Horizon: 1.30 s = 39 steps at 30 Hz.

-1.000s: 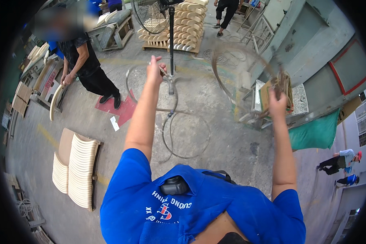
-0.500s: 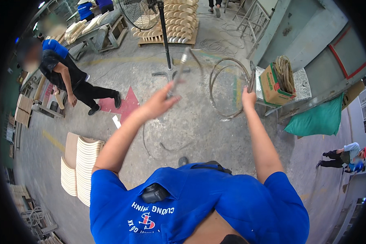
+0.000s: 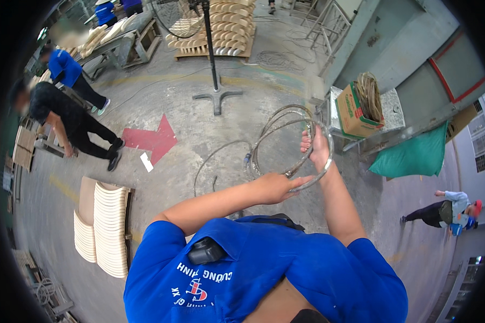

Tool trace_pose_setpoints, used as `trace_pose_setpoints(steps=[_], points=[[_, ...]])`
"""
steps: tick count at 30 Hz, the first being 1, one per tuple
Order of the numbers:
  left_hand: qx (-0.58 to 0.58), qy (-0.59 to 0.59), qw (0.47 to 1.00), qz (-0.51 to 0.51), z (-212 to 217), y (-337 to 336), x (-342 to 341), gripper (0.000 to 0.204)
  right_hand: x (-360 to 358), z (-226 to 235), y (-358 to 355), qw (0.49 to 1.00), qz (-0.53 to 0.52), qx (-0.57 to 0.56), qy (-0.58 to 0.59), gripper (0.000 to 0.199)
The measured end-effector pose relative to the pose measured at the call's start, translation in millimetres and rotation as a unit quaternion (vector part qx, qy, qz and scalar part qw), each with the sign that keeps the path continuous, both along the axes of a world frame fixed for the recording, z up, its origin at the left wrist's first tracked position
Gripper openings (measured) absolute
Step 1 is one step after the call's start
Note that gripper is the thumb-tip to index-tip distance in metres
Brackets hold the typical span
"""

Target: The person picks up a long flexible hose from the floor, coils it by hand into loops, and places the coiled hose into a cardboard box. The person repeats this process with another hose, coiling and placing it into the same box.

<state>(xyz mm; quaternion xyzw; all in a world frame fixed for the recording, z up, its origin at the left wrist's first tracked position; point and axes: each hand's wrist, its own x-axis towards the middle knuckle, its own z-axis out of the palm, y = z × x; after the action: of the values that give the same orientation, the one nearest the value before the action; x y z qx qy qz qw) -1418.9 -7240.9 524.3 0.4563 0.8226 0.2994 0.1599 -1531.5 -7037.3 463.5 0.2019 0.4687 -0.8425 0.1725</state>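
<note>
A looped, dirty grey hose (image 3: 257, 144) hangs in front of me at waist height. My right hand (image 3: 318, 146) is closed around the upper right side of its loops, fingers curled over the strands. Lower down, my left hand (image 3: 283, 187) grips the bottom of the same coil, its fingertips pointing right; part of the hose is hidden behind it. A loose length of hose curves out to the left of the loops. Beside the coil's left edge shows a small dark bluish fitting (image 3: 247, 158).
A pedestal fan (image 3: 212, 59) stands ahead, before a pallet of stacked curved wooden parts (image 3: 234, 27). At right, a cardboard box (image 3: 355, 116) of coiled material sits on a stand near a green sack (image 3: 409, 156). Wooden slats (image 3: 110, 229) are stacked left. Several people are around.
My left hand has swung down and right from the far left onto the coil, bringing the hose end along. My right hand has drawn slightly nearer. A person at left has walked on.
</note>
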Motion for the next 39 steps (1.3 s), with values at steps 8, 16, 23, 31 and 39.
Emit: trace_pose_setpoints(steps=[8, 16, 23, 31, 39], points=[[-0.108, 0.0, 0.987, -0.117, -16, -3, 4, 0.063, 32, 47, 37, 0.988, 0.118, -0.093, -0.029, 0.044], [-0.053, 0.001, 0.991, -0.122, -46, -4, 11, 0.061, 32, 82, 47, 0.988, 0.114, 0.028, 0.096, 0.016], [0.118, -0.011, 0.989, 0.093, -105, -16, -1, 0.031, 31, 143, 52, 0.977, -0.01, -0.012, 0.212, 0.011], [-0.016, 0.065, 0.998, -0.001, -143, 7, -52, 0.02, 95, 260, 37, 0.914, 0.116, 0.094, 0.376, 0.021], [0.007, 0.108, 0.982, 0.154, -186, 56, -188, 0.013, 196, 337, 93, 0.841, 0.059, 0.388, 0.372, 0.032]])
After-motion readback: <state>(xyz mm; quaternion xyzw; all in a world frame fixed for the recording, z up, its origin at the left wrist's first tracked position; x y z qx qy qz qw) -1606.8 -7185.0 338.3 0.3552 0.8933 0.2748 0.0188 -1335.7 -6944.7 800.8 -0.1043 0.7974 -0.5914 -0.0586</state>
